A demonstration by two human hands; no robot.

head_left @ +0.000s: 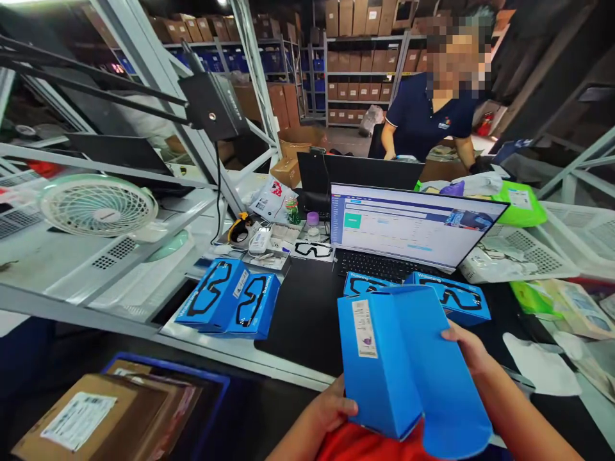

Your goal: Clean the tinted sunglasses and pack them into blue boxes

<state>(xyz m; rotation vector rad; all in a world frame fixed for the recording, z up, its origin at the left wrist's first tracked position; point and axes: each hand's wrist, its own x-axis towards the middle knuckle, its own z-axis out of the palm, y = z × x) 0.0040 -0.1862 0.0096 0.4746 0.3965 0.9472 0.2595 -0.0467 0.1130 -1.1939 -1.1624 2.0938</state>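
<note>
A blue cardboard box (pixel 384 378) with its long lid flap swung out to the right is held up close in front of me. A white label (pixel 364 328) is stuck on its left face. My left hand (pixel 331 404) grips the lower left corner, thumb on the outside. At the flap's right edge, my right hand (pixel 466 349) pinches the cardboard. The box's inside is turned away, so its contents are hidden. Behind it lie two closed blue goggle boxes, a right one (pixel 464 298) and a partly covered one (pixel 368 282).
Two more blue goggle boxes (pixel 211 294) lie on the left of the desk. A monitor (pixel 413 224) and keyboard (pixel 369 264) stand behind the held box. A fan (pixel 103 208) is at left, brown cartons (pixel 91 416) below. Across the desk stands a person (pixel 432 115).
</note>
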